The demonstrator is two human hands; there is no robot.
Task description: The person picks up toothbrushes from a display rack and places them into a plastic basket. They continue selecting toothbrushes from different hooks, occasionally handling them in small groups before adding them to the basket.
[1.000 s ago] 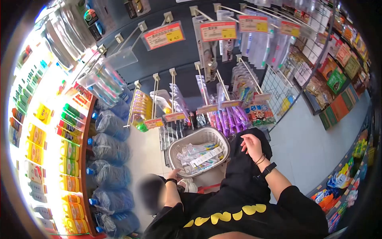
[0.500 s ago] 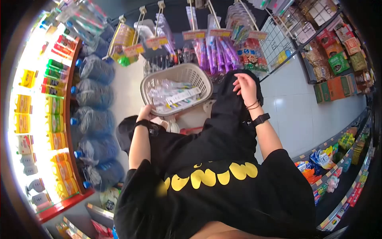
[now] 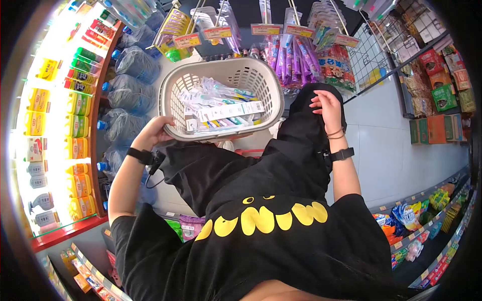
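Observation:
My left hand (image 3: 156,131) grips the near-left rim of a grey plastic basket (image 3: 173,83). Inside the basket lie several packaged toothbrushes (image 3: 221,98), with a long white box (image 3: 233,111) on top of them. My right hand (image 3: 329,108) is over my right knee, fingers loosely bent and apart, holding nothing. Hooks in front of me carry purple toothbrush packs (image 3: 296,60) just beyond the basket. Part of my left thumb and fingers is hidden by the rim.
Large blue-capped water bottles (image 3: 131,95) line the left, beside a bright shelf of yellow packages (image 3: 78,150). A wire rack (image 3: 369,65) and snack packs (image 3: 442,95) are at the right. Shelves with bagged goods (image 3: 406,215) run along the lower right.
The basket has come closer and to the left, held at its rim by my left hand, and its contents show more. My right hand has shifted slightly right with the knee.

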